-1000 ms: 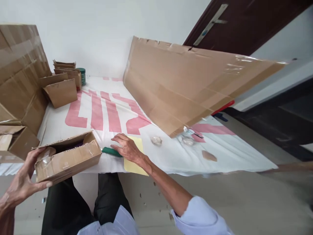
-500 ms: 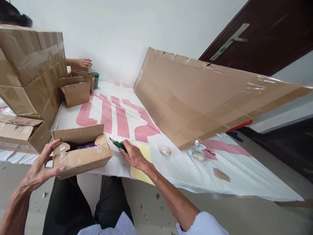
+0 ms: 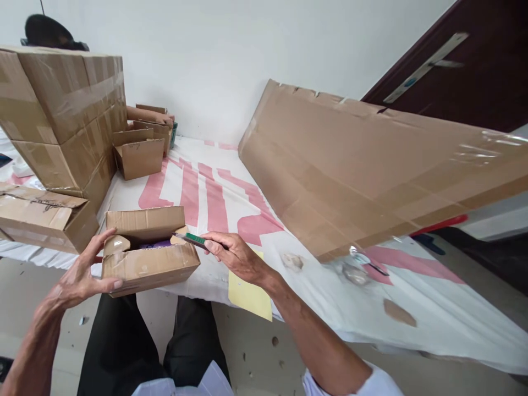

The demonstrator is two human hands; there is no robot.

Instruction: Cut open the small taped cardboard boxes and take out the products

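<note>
My left hand (image 3: pixel 84 272) grips the left end of a small cardboard box (image 3: pixel 152 268), thumb on its front face and fingers round the back corner. The box's top is open, with its rear flap standing up. Something purple (image 3: pixel 155 245) shows inside, too covered to name. In my right hand (image 3: pixel 237 256) is a green utility knife (image 3: pixel 194 238), its tip over the box's right end flap. Under my right wrist lies a yellow sheet of paper (image 3: pixel 249 291) at the table's front edge.
Large taped cartons (image 3: pixel 61 104) stand at the left; a long box (image 3: pixel 45 217) lies before them. Behind, another person's hand (image 3: pixel 159 116) is at open small boxes (image 3: pixel 142 157). A big cardboard sheet (image 3: pixel 350 170) leans at the right. Small clear-wrapped items (image 3: pixel 355 272) lie on the cloth (image 3: pixel 305 297).
My right hand has brought the knife from beside the box to above its right end. The other person's hand has lowered onto the boxes at the back. The view has shifted slightly.
</note>
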